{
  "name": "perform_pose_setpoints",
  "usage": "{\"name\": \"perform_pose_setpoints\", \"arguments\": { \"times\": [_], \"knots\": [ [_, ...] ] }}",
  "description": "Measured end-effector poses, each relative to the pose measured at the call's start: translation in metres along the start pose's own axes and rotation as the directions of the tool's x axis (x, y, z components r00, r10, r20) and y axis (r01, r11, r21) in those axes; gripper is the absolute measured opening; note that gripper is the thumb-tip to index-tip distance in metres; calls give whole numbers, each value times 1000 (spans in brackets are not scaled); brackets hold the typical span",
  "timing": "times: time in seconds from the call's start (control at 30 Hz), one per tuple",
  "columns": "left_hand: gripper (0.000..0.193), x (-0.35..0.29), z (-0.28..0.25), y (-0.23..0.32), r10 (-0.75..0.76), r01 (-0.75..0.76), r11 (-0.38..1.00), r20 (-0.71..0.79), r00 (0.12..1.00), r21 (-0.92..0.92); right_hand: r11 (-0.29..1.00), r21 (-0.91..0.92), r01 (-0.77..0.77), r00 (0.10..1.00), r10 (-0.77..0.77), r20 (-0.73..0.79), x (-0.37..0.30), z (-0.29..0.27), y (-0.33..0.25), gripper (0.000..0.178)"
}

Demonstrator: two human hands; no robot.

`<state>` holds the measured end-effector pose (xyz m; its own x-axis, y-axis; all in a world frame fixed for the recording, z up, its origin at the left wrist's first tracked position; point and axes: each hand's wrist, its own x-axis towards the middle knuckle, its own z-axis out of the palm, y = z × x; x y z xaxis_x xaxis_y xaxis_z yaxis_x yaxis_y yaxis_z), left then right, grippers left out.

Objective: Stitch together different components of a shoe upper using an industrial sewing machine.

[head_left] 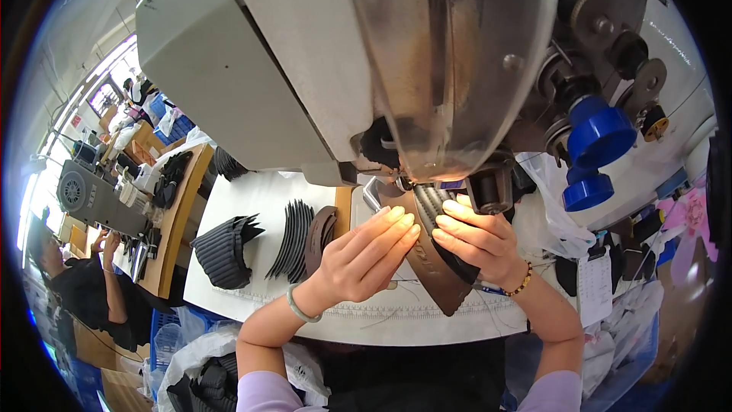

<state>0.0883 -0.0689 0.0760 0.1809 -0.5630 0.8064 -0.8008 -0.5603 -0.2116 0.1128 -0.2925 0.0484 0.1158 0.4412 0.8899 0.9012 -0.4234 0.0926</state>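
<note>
In the head view, the brown panel [421, 263] lies between the person's two hands on the white sewing table [358, 310], its upper end beneath the sewing machine [297, 69] and its pointed end toward the table's front edge. A black ribbed strip [431, 206] lies along the panel's right side. The left hand [367, 255] has its fingers close together and nearly straight, tips on the panel's left part. The right hand [482, 240] curves its fingers over the strip from the right, narrowly spread. Both thumbs are hidden, so one cannot tell whether either hand pinches or only presses; the spot under the needle is likewise too obscured to read.

Left of the left hand, a stack of brown pieces [319, 239] lies nearest, then a row of curved black pieces [290, 243], then a fanned black ribbed bundle [224, 250] toward the table's left edge. A clear plastic bag [550, 217] sits beyond the right hand.
</note>
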Motion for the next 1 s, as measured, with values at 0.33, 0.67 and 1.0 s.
{"name": "perform_pose_setpoints", "arguments": {
  "times": [0.33,0.67,1.0],
  "knots": [
    [26,8,-4,0,69,-75,994,68,995,79,997,69,-21,1000,22,-22,-1,0,3,22],
    [33,22,-23,4,86,-111,987,197,977,120,998,64,27,998,-23,-56,7,1,3,21],
    [30,22,-23,-4,118,-132,989,180,977,69,998,40,-46,999,46,-15,9,-2,-7,23]
  ]
}}
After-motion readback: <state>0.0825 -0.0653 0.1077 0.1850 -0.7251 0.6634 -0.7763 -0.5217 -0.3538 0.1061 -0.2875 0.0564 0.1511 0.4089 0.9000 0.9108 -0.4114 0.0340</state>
